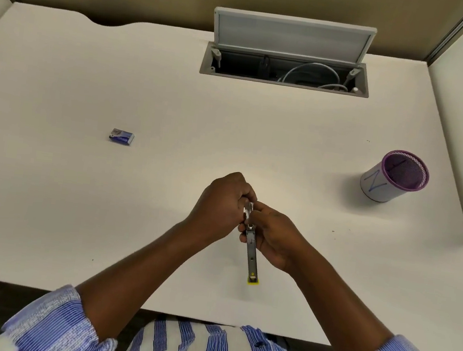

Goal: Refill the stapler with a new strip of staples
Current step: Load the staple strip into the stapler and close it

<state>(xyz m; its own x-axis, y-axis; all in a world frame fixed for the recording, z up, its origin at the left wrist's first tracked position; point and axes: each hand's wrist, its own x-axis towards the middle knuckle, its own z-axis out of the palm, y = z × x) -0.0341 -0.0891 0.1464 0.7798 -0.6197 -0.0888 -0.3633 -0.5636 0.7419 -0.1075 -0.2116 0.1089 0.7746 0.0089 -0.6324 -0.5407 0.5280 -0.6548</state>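
Observation:
A slim metal stapler (251,251) with a yellow end is held above the white desk (103,202), its yellow tip pointing toward me. My left hand (220,203) is closed around its far end. My right hand (275,237) grips its middle from the right, fingers pinched at the hinge. The far part of the stapler is hidden between my hands. A small blue staple box (121,136) lies closed on the desk, far left of my hands. No loose staple strip is visible.
A purple mesh pen cup (394,176) with a white label stands at the right. At the back, a cable hatch (285,69) is open with its grey lid raised and cables inside. Beige partition panels close off the back and sides.

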